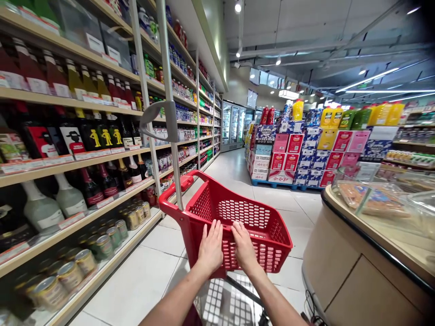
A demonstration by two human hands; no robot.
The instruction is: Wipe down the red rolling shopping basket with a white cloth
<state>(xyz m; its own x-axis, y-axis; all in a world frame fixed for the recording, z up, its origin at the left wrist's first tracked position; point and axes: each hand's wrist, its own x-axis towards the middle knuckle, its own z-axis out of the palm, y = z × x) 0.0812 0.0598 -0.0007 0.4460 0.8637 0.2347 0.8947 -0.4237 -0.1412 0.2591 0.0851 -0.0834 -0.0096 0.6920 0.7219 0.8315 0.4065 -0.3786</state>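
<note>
A red plastic shopping cart with a perforated basket stands in front of me, turned sideways. Against the near side of its basket lies my left hand, palm down, fingers stretched out and touching the rim. My right hand is close beside it, with its fingers bent over the same rim. Both thumbs are partly hidden. No goods show inside the basket. From the cart's left end rises a metal pole carrying a grey loop handle.
Shelves of bottles and cans line the left side. A curved counter with packaged food stands close on the right, cables at its foot. Ahead are stacked drink cartons and glass-door fridges; tiled floor runs between.
</note>
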